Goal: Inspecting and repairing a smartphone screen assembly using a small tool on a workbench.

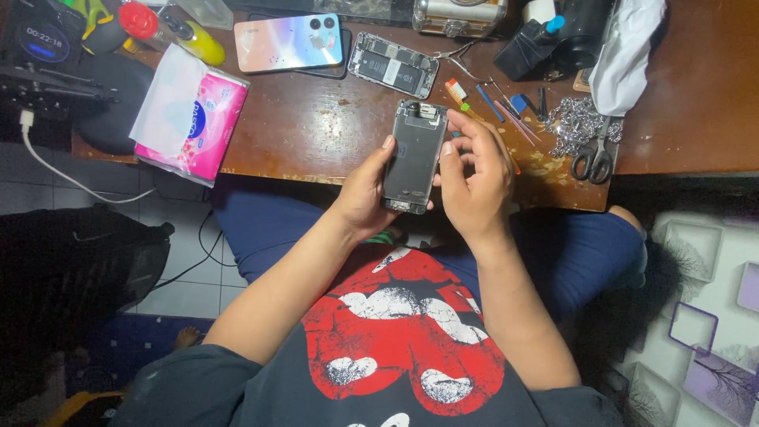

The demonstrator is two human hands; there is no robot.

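I hold a detached phone screen panel (414,155), its dark inner side facing up, above the near edge of a brown wooden table (316,126). My left hand (366,194) grips its left edge and bottom. My right hand (474,172) holds its right edge, fingers curled, thumb lying along the panel. An opened phone body (393,65) with its battery and boards exposed lies on the table just beyond the panel.
A whole phone with a pastel back (288,42) lies left of the opened body. A pink tissue pack (194,119) sits at the left. Small tools (494,99), a metal chain (573,122) and scissors (594,156) lie to the right.
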